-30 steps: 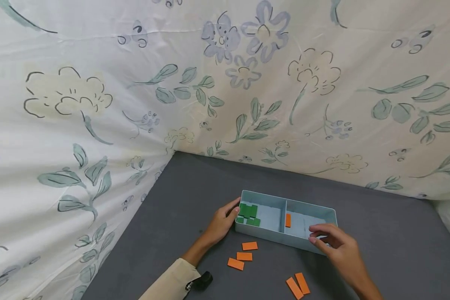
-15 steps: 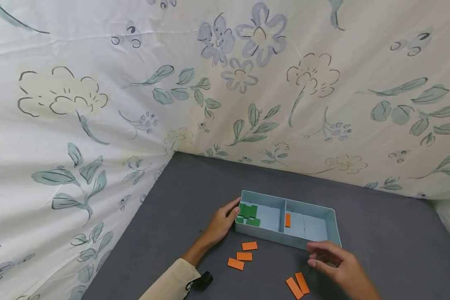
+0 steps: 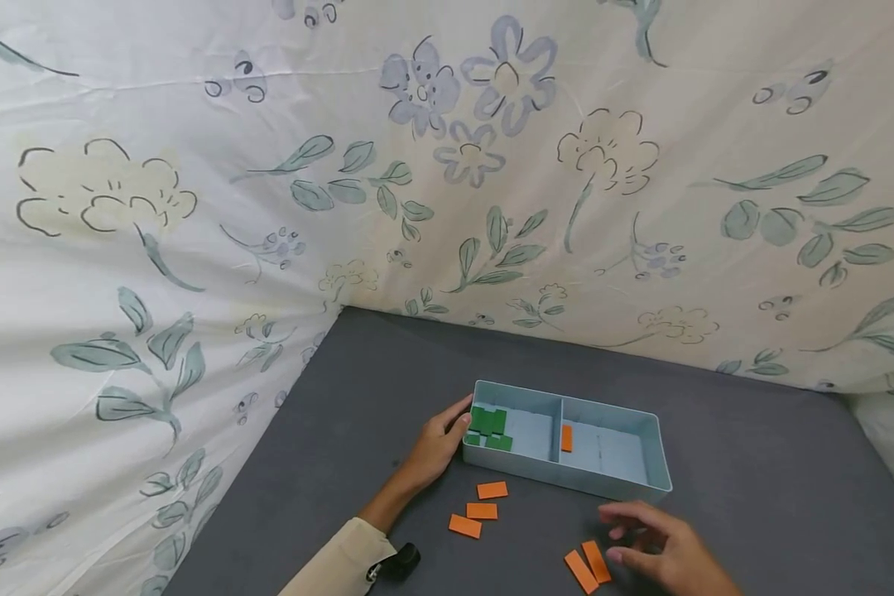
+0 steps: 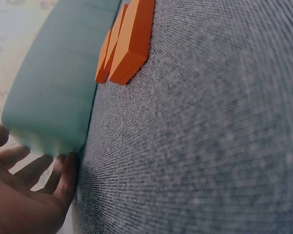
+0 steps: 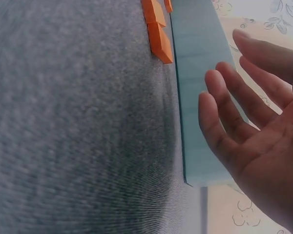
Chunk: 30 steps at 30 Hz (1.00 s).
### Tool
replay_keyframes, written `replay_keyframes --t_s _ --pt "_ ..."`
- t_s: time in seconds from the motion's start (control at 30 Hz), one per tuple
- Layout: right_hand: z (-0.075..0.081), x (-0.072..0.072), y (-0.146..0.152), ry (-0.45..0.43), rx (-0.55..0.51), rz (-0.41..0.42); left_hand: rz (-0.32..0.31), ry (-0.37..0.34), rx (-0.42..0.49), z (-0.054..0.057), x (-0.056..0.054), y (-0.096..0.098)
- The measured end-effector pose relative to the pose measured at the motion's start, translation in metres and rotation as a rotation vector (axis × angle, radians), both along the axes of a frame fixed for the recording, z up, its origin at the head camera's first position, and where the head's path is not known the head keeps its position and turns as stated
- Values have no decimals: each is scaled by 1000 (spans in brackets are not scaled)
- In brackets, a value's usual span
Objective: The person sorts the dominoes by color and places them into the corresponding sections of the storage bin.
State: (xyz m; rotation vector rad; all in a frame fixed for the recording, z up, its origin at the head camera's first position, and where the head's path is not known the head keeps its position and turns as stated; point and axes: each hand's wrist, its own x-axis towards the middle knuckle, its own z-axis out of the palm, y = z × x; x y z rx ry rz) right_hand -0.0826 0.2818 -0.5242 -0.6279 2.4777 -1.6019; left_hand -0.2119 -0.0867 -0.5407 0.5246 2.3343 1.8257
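A pale blue divided box [image 3: 588,476] lies on the dark table. My left hand [image 3: 434,451] rests at its left end, and in the left wrist view the spread fingertips touch the end wall. Green blocks [image 3: 489,420] sit in the left compartment. One orange block [image 3: 567,438] leans by the divider in the right compartment. My right hand [image 3: 659,542] hovers in front of the box with fingers loosely bent and nothing held. Just left of its thumb lie two orange blocks [image 3: 597,562], side by side on the table.
Three more orange blocks [image 3: 482,511] lie on the table in front of the box's left half. A black band [image 3: 401,563] is at my left sleeve. Floral cloth [image 3: 454,207] hangs behind and to the left of the table.
My right hand has drawn back from over the box's right compartment toward the two orange blocks. The left hand stays at the box's end. The head view has shifted slightly.
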Motion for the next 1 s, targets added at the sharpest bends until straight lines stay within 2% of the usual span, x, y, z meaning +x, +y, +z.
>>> replay_keyframes --t_s 0.23,0.4,0.73,1.0 --pt "-8 -7 0 -88 -6 125 2 1 -3 -3 -1 -5" --pt "-15 -12 -3 -91 5 192 18 14 -2 -3 1 -10" --pt "-28 -11 1 5 36 237 -18 10 -15 -2 0 -3" --pt "-25 -9 -3 -11 76 227 -6 -6 8 1 1 -1"
